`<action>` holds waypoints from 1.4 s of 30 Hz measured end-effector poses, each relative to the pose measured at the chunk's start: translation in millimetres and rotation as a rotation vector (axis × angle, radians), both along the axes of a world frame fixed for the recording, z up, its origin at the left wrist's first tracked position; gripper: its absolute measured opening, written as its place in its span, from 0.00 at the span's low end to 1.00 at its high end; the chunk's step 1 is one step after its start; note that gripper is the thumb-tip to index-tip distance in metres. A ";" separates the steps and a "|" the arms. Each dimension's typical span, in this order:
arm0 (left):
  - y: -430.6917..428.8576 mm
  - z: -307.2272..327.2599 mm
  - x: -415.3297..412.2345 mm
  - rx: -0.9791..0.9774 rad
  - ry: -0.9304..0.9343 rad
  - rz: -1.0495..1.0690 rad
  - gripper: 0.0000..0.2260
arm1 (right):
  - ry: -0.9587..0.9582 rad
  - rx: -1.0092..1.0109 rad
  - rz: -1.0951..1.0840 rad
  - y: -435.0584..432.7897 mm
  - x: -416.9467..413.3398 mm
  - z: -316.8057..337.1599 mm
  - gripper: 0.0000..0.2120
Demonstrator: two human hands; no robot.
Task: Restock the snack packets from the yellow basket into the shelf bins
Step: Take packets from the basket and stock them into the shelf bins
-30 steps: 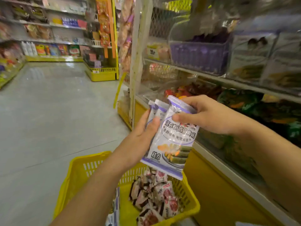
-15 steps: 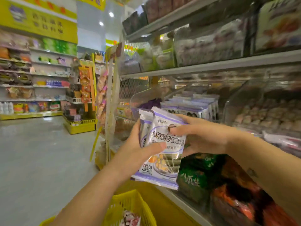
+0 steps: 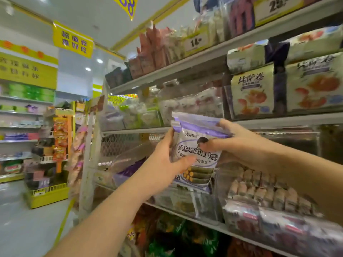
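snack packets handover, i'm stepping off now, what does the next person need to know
Left hand grips the purple seaweed-roll packets from the left; right hand pinches their top right corner.
Packets are held up before the clear shelf bins, not in one yet.
Yellow basket out of view.
Done: stack picked up. Left: bin it, then check the basket.

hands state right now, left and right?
left hand: holding the snack packets, thumb across the front.
right hand: pinching the same snack packets near the top.
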State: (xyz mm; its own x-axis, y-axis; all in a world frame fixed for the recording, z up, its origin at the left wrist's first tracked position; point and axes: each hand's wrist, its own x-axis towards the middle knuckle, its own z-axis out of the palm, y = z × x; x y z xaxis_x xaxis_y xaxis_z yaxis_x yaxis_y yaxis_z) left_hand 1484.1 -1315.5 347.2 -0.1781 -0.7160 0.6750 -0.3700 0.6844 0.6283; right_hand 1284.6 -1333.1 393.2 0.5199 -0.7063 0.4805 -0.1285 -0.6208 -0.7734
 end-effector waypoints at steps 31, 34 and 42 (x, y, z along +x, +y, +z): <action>-191.6 11.5 -28.1 0.245 0.166 -0.177 0.32 | 0.632 -0.751 -0.607 -141.9 -21.4 -19.7 0.26; -195.2 15.2 -28.1 0.216 0.012 -0.049 0.29 | 0.671 -0.690 -0.589 -152.4 -13.7 -10.7 0.18; -199.0 -3.5 -18.8 0.005 -0.336 0.217 0.22 | 0.875 -0.578 -0.769 -188.7 -13.5 -2.3 0.16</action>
